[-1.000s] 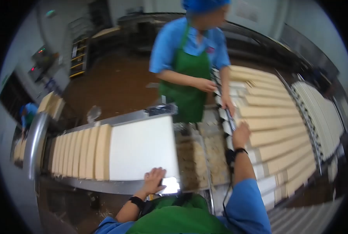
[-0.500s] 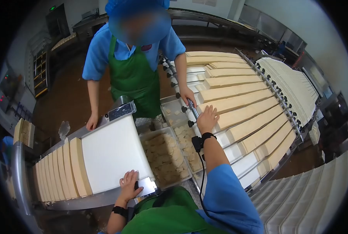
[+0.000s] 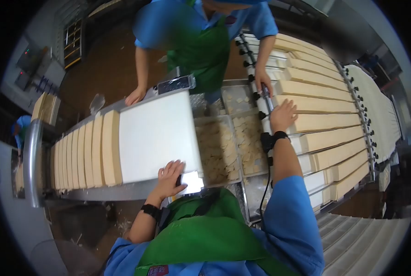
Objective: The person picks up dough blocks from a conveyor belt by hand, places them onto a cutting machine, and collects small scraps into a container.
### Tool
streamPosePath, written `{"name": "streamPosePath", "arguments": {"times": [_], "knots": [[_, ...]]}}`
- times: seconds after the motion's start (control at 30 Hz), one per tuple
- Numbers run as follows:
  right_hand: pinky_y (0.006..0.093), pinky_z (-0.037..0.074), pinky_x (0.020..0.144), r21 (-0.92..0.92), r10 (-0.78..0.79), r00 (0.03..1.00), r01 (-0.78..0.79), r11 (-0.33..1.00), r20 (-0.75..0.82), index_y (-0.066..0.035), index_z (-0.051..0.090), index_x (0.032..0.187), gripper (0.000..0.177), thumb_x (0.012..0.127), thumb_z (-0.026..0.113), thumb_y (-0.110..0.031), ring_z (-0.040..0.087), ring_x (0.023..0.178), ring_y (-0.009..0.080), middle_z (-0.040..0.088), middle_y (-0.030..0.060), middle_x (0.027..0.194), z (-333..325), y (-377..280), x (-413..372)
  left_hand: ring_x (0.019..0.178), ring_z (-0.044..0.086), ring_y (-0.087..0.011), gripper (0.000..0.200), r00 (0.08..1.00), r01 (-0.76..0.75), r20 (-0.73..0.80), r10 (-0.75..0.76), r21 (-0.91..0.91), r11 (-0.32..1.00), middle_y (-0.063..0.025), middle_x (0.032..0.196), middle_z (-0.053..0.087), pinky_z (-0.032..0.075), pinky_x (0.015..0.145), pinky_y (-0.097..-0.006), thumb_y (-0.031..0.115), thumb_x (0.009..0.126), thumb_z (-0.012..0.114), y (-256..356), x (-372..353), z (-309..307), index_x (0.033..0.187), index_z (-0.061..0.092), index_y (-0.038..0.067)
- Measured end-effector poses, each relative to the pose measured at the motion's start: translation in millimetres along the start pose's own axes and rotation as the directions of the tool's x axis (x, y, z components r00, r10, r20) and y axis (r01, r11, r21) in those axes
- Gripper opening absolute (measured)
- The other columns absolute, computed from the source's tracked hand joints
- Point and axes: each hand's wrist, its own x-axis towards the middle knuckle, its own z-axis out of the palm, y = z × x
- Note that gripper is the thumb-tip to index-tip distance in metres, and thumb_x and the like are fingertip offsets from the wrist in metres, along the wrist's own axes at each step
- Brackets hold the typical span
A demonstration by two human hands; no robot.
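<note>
Likely steadying, next needing lightness: left hand (image 3: pixel 168 178) spread on belt (image 3: pixel 154 138), right hand (image 3: pixel 282 116) splayed by slabs (image 3: pixel 325 105), both apparently empty.

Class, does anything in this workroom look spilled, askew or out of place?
Yes: pale scraps appear scattered on the floor below the white belt. They look spilled because they lie outside the trays of flat pieces; what they are is too small to tell.

One left hand (image 3: pixel 169 177), one right hand (image 3: pixel 282 116), two co-worker hands (image 3: pixel 135 95), two wristbands (image 3: pixel 151 211), at least seven strips (image 3: pixel 112 149) left and eight right.
</note>
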Motion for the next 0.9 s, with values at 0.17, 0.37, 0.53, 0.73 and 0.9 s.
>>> {"name": "streamPosePath", "arguments": {"times": [0.17,0.37,0.53,0.73,0.9], "knots": [[0.0601,0.025,0.107,0.006,0.006,0.999,-0.006,1.0,0.031,-0.009,0.046,0.139,0.053,0.09,0.048,-0.03,0.031,0.139,0.0347,0.038,0.0137,0.149,-4.9,-3.4,0.5,0.142,0.022,-0.0351,0.088,1.0,0.002,-0.008,-0.003,-0.028,1.0,-0.0126,0.154,0.028,0.017,0.108,-0.056,0.046,0.077,0.068,-1.3,0.0,1.6,0.15,0.028,0.015],[0.0585,0.025,0.108,0.031,-0.011,0.999,0.01,0.999,0.041,-0.008,0.045,0.139,0.053,0.091,0.048,-0.03,0.029,0.14,0.034,0.036,0.0133,0.151,-7.3,-3.2,0.4,0.142,0.021,-0.035,0.091,0.998,0.038,0.041,-0.038,0.002,0.999,-0.0164,0.153,0.027,0.013,0.111,-0.0523,0.046,0.08,0.067,5.9,-2.1,-7.7,0.151,0.023,0.008],[0.0567,0.027,0.108,0.005,-0.111,0.993,0.112,0.994,-0.026,-0.01,0.046,0.139,0.052,0.093,0.048,-0.033,0.029,0.14,0.0352,0.036,0.0141,0.151,3.8,5.0,-0.6,0.138,0.031,-0.033,0.068,0.967,0.006,-0.202,-0.156,-0.595,0.803,-0.0197,0.147,0.035,0.026,0.111,-0.0421,0.024,0.087,0.066,-15.9,-16.9,-5.3,0.144,0.035,0.004],[0.0567,0.026,0.107,0.245,-0.347,0.936,0.349,0.904,-0.053,-0.011,0.047,0.136,0.049,0.093,0.051,-0.035,0.032,0.136,0.0376,0.039,0.0148,0.147,-26.0,-46.5,-40.4,0.128,0.037,-0.0421,0.069,0.397,0.481,-0.704,-0.588,-0.386,0.787,-0.0271,0.139,0.037,0.032,0.108,-0.0473,0.022,0.084,0.068,-82.7,-70.4,-10.4,0.139,0.035,-0.003],[0.0571,0.025,0.107,0.535,-0.689,0.721,0.554,0.638,0.076,-0.01,0.049,0.134,0.054,0.085,0.063,-0.029,0.032,0.135,0.0398,0.041,0.0171,0.143,-39.6,-145.8,-119.0,0.126,0.034,-0.049,0.096,0.179,0.751,-0.508,-0.842,-0.483,0.451,-0.0336,0.138,0.03,0.032,0.107,-0.0481,0.031,0.073,0.079,-135.9,-109.9,-14.4,0.141,0.023,-0.006]]}}
